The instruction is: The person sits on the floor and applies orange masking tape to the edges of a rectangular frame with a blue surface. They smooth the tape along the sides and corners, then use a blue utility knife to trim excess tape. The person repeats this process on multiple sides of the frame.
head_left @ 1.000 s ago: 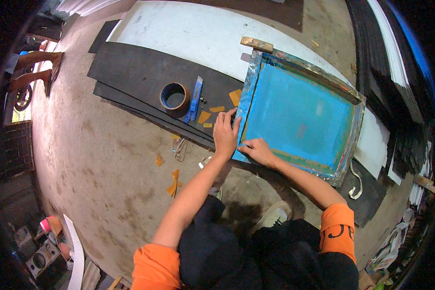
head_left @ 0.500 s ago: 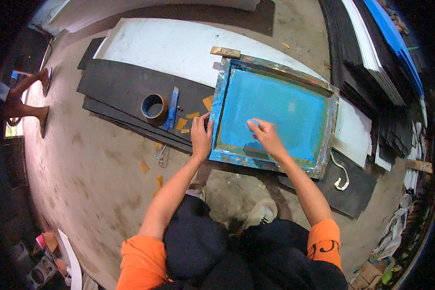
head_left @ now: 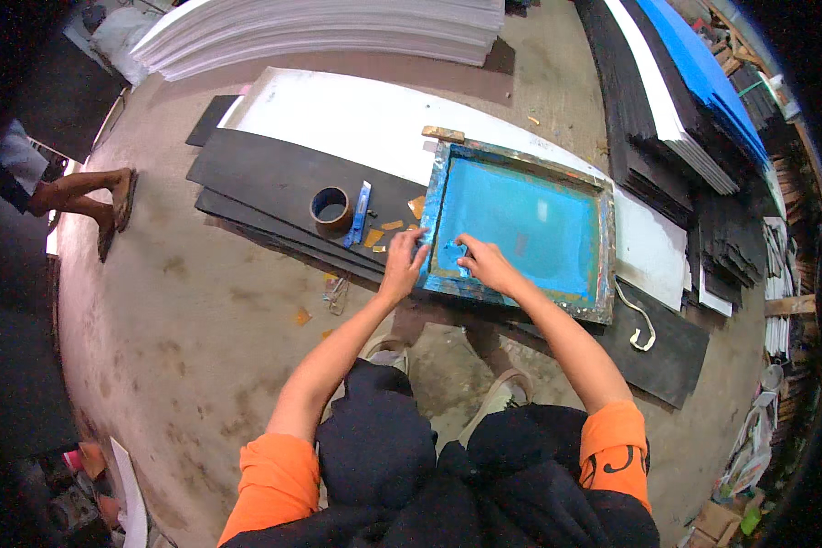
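The left hand (head_left: pixel 402 262) gripped the near left corner of the blue screen frame (head_left: pixel 521 228), fingers curled over its edge. The right hand (head_left: pixel 484 262) lay just inside that corner, fingers bent and pressed on the mesh. The frame rested on black sheets (head_left: pixel 265 178), near a tape roll (head_left: pixel 331 208) and blue cutter (head_left: pixel 359 212).

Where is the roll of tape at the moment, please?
In the head view, the roll of tape lies on the black sheet, left of the blue-handled knife and the blue screen frame, a little beyond the left hand.
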Available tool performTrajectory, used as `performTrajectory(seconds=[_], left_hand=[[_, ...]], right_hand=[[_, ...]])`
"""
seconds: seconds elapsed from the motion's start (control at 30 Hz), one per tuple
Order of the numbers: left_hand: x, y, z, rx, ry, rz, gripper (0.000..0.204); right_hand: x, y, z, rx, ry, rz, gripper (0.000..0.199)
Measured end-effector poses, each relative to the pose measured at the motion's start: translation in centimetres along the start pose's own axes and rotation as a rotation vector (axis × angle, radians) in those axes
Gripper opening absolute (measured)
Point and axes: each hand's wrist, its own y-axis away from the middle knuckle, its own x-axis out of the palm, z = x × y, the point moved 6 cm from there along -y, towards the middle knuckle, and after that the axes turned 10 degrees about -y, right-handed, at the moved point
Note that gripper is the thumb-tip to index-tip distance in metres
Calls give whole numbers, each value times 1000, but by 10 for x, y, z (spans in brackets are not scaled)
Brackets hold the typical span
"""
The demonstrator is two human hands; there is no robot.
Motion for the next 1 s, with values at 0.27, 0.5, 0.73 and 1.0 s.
performTrajectory(seconds=[0.27, 0.5, 0.73, 1.0], left_hand=[[-47, 12, -21, -297, 320, 313, 32], [-59, 69, 79, -330, -502, 544, 40], [-26, 31, 75, -192, -310, 724, 47], [26, 10, 74, -234, -36, 453, 55]], right_hand=[[21, -4, 58, 33, -62, 81, 23], [38, 26, 2, 177, 422, 78, 29], [36, 46, -48, 231, 383, 95, 37], [63, 19, -32, 147, 34, -141, 23]])
